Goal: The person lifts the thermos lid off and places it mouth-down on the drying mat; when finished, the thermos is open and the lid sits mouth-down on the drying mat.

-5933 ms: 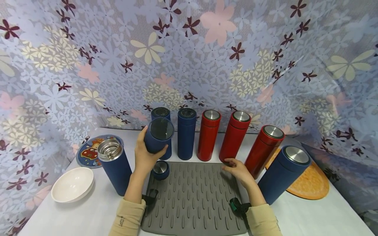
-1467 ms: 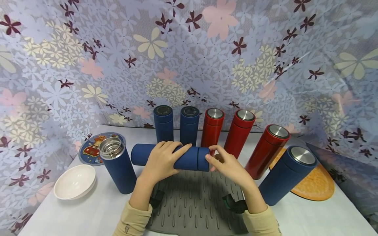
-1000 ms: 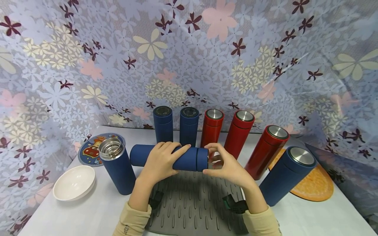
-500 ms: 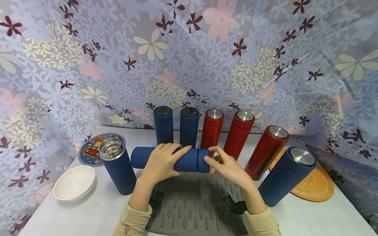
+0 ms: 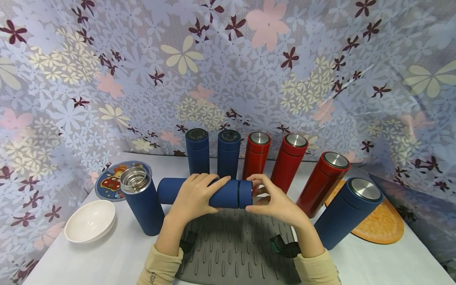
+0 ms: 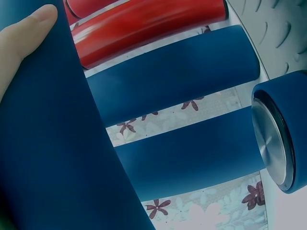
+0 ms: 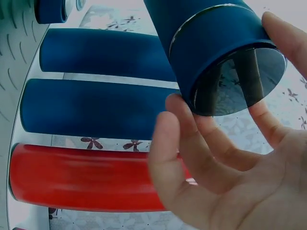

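Observation:
My left hand (image 5: 195,196) grips a blue thermos flask (image 5: 226,194) round its body and holds it sideways over the grey ridged mat (image 5: 228,245). Its lid (image 5: 245,194) points right, with a thin dark seam between lid and body. Thumb and fingers of my right hand (image 5: 276,200) span the lid's end, fingertips at its rim. The right wrist view shows the lid's glossy dark top (image 7: 240,81) between them. A loose blue lid (image 6: 280,139) with a steel disc lies by the mat's edge in the left wrist view; in the head view it is hidden.
An open blue flask (image 5: 144,209) with a steel neck stands left, near a white bowl (image 5: 90,221) and a cartoon mat (image 5: 110,182). Blue flasks (image 5: 197,150) and red flasks (image 5: 256,154) line the back. Right are another blue flask (image 5: 347,213) and an orange round mat (image 5: 381,225).
Since the oldest frame, the flask has been turned from upright to sideways and brought to the middle. My right hand has come to its lid; its thumb and fingers shift round the lid's end between recent frames.

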The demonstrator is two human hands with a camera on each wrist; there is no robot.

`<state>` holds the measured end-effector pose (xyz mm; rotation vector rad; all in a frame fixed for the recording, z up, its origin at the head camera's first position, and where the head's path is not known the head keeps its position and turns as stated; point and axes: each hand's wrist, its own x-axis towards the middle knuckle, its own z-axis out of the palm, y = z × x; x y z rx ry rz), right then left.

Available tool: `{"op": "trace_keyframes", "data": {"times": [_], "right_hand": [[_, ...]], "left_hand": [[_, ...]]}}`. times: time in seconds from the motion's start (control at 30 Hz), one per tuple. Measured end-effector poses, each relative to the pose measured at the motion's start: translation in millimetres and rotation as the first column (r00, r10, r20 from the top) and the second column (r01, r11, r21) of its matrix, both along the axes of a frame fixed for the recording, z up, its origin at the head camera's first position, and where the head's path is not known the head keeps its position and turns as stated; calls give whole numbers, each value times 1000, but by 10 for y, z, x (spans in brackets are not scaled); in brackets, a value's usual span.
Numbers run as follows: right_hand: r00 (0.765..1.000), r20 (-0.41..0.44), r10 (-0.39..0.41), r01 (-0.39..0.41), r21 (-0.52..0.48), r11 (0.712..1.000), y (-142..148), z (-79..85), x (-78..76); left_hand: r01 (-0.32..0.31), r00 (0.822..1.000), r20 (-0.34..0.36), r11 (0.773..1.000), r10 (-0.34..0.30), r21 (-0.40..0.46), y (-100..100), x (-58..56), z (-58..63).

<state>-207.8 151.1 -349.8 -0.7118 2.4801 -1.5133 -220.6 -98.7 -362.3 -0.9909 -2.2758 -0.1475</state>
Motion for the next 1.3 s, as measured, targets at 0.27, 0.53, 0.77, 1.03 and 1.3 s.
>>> {"op": "trace_keyframes", "data": {"times": [0.27,0.53,0.77,1.03,1.3], "right_hand": [[987,75,-142,130,141,981,-53,10,-1],[982,94,-162,148,141,979,-63,10,-1],[998,25,-61,59,45,997,-13,-22,-11],[999,-28,-43,44,28,999,-24,-36,-16],[984,60,-168,158,150,976,-68,-3,-9]], "left_hand": [[5,1000,-7,1000,-5,5,2,-20,-5],[8,1000,-13,1000,-8,-5,11,-23,-14],[-9,1000,-1,1000,9,-12,12,-16,4],[-18,1000,9,1000,18,-18,5,-4,12],[-6,1000,3,1000,6,-5,-3,-1,11]]}}
